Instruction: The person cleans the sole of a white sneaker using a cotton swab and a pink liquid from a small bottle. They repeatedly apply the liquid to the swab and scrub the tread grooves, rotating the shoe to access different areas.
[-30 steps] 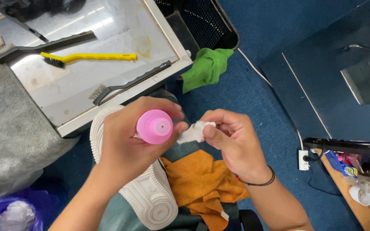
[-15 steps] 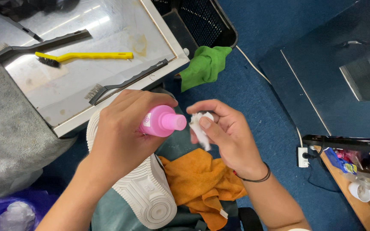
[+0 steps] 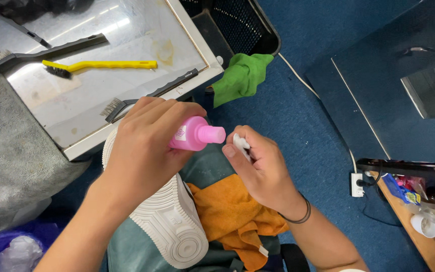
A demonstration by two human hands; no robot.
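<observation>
My left hand (image 3: 144, 146) grips a small pink bottle (image 3: 196, 134), tipped sideways with its capped end pointing right. My right hand (image 3: 260, 168) pinches a small white wad (image 3: 241, 143) just right of the bottle's tip, almost touching it. Below both hands a white shoe (image 3: 172, 224) lies sole up across my lap, next to a crumpled orange cloth (image 3: 232, 216).
A white tray (image 3: 197, 55) at upper left holds a yellow-handled brush (image 3: 101, 65) and dark brushes (image 3: 149, 95). A green cloth (image 3: 240, 75) lies on the blue carpet beside a black mesh bin (image 3: 232, 25). Grey fabric (image 3: 11, 151) lies left; a power strip (image 3: 357, 185) and a cluttered shelf lie right.
The bottle has tipped from upright to sideways, its tip now close against the white wad. My right hand has closed more tightly around the wad.
</observation>
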